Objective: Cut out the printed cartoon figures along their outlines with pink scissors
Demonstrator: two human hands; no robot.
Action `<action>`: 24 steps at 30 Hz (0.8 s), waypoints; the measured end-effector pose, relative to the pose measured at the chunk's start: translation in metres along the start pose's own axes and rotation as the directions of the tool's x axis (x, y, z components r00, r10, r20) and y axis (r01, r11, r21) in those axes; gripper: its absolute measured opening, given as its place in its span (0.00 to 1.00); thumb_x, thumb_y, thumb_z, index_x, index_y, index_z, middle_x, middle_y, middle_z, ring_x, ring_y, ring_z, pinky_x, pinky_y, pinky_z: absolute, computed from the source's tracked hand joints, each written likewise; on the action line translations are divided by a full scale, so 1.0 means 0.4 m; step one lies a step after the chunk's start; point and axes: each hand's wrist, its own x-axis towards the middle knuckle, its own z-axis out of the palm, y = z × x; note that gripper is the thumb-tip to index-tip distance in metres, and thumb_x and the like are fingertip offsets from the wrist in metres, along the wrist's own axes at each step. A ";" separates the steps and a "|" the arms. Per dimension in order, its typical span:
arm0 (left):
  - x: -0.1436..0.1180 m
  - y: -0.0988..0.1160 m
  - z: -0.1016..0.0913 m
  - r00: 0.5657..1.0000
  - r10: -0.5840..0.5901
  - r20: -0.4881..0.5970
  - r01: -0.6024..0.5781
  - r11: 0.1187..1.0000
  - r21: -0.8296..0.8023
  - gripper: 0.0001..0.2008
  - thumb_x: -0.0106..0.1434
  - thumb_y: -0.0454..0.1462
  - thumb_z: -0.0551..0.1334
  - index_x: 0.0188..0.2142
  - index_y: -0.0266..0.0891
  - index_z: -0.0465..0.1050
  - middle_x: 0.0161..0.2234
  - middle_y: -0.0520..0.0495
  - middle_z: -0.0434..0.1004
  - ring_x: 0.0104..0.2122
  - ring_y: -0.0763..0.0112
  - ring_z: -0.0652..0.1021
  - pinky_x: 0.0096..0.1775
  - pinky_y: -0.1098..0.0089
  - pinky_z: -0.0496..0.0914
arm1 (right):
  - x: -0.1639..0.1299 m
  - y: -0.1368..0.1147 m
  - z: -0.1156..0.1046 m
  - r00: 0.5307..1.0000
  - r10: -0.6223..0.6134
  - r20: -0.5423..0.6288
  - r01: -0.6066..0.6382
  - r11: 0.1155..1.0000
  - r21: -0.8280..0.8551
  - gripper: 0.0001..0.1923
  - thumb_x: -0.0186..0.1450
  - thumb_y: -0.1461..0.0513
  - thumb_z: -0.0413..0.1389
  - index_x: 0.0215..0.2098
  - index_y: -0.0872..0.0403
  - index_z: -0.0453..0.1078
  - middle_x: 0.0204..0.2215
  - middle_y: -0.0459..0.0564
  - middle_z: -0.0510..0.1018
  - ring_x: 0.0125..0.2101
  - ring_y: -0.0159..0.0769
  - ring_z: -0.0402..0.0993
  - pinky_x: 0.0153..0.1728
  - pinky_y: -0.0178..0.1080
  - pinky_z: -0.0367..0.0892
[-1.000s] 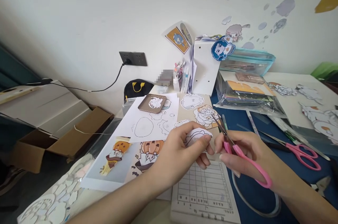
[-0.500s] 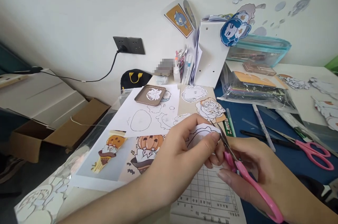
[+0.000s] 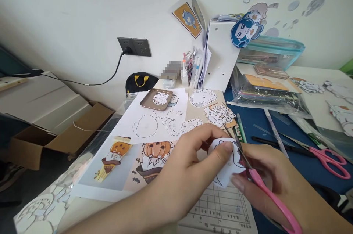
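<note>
Here the cutout (image 3: pixel 226 166) is pinched in the left hand (image 3: pixel 190 175) above the ruled sheet (image 3: pixel 217 208). Pink scissors (image 3: pixel 264 193), gripped by the right hand (image 3: pixel 278 186), are best kept on the printed outline, with the paper turned rather than the blades.

Gridded form sheet (image 3: pixel 220 208) bears print, perhaps numerals, too small to read.
</note>
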 end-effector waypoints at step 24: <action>0.008 0.001 -0.005 0.999 0.004 -0.047 -0.019 0.945 -0.326 0.06 0.61 0.34 0.65 0.28 0.36 0.72 0.24 0.54 0.71 0.25 0.81 0.69 0.28 0.79 0.63 | 0.010 -0.009 0.006 1.000 0.030 -0.001 -0.029 0.966 0.258 0.13 0.57 0.59 0.54 0.21 0.49 0.52 0.19 0.39 0.53 0.20 0.32 0.49 0.19 0.36 0.48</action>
